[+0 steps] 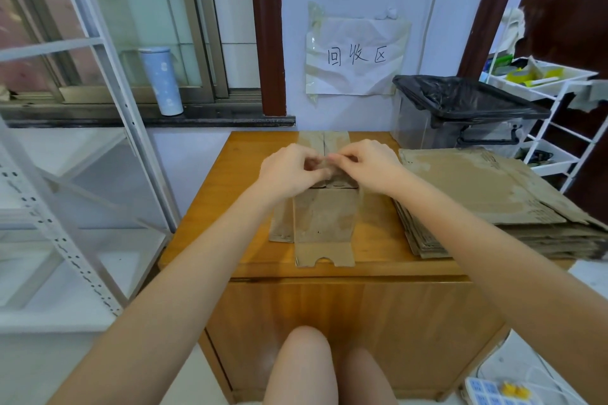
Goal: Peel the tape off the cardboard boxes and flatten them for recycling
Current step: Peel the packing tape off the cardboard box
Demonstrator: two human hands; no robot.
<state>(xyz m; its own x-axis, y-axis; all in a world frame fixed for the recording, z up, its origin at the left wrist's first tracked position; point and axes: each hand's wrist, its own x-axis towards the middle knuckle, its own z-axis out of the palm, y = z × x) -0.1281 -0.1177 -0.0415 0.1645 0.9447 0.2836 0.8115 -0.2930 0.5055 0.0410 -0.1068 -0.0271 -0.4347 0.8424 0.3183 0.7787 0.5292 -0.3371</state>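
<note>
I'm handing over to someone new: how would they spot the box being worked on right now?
Find the wooden cabinet below the handwritten wall sign. On its top, at the middle, lies one small flattened cardboard box, with both hands pinching at its far part. Unlike the tall stack of flattened cardboard to its right, it lies alone and has a notched flap nearest the person.

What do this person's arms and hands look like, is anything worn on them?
Both arms are bare right up to the frame's lower edge: no sleeves, gloves, watch or bracelets show. The left hand and right hand are bare too, and no rings are visible on the fingers, though they are partly hidden and slightly blurred.
</note>
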